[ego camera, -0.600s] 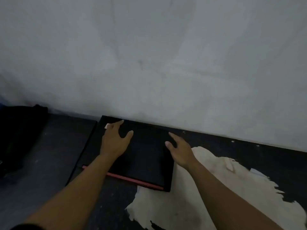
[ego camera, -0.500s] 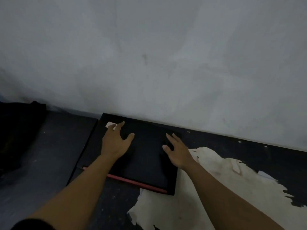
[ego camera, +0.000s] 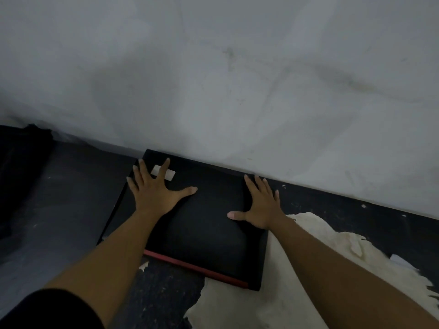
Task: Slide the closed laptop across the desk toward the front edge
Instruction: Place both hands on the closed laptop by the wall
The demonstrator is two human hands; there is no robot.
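The closed black laptop (ego camera: pixel 204 229) lies flat on the dark desk (ego camera: pixel 166 295), its far edge against the wall. A red strip runs along its near edge and a white sticker (ego camera: pixel 169 175) sits near its far left corner. My left hand (ego camera: pixel 154 188) rests flat on the lid's left part, fingers spread, one finger across the sticker. My right hand (ego camera: pixel 260 204) lies flat on the lid's right edge, fingers pointing at the wall, thumb turned inward.
A grey-white wall (ego camera: pixel 237 79) rises right behind the laptop. The desk's dark coating has peeled off in a large pale patch (ego camera: pixel 285 288) at the right, partly under the laptop. A black bundle (ego camera: pixel 21 176) sits at the far left.
Both hands have spread flat and pressed down on the lid, the right one shifting out to the right edge. The laptop itself looks unmoved against the wall.
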